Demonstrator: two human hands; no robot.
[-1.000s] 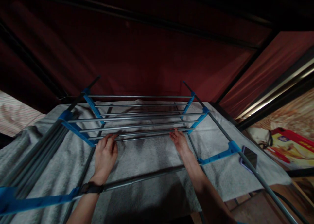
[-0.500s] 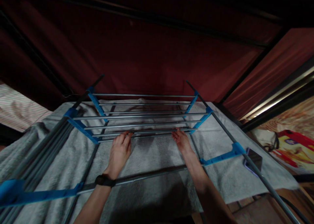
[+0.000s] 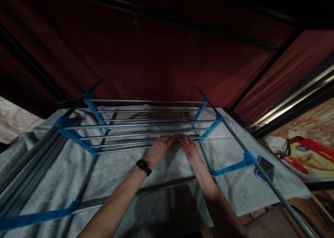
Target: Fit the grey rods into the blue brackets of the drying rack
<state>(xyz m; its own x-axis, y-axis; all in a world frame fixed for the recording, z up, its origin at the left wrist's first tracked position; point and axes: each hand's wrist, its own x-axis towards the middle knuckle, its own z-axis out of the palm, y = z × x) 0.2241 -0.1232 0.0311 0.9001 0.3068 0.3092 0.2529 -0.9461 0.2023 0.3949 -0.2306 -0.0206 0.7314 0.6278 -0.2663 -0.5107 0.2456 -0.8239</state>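
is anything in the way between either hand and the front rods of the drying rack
Nothing visible stands in the way: the left hand and right hand both have their fingers right at the front rods. The nearer crossbar passes beneath the forearms, not between.

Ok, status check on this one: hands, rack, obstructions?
Left hand and right hand close together at near bars, grip unclear. Rack over grey cloth. Phone off right, apart from both hands.
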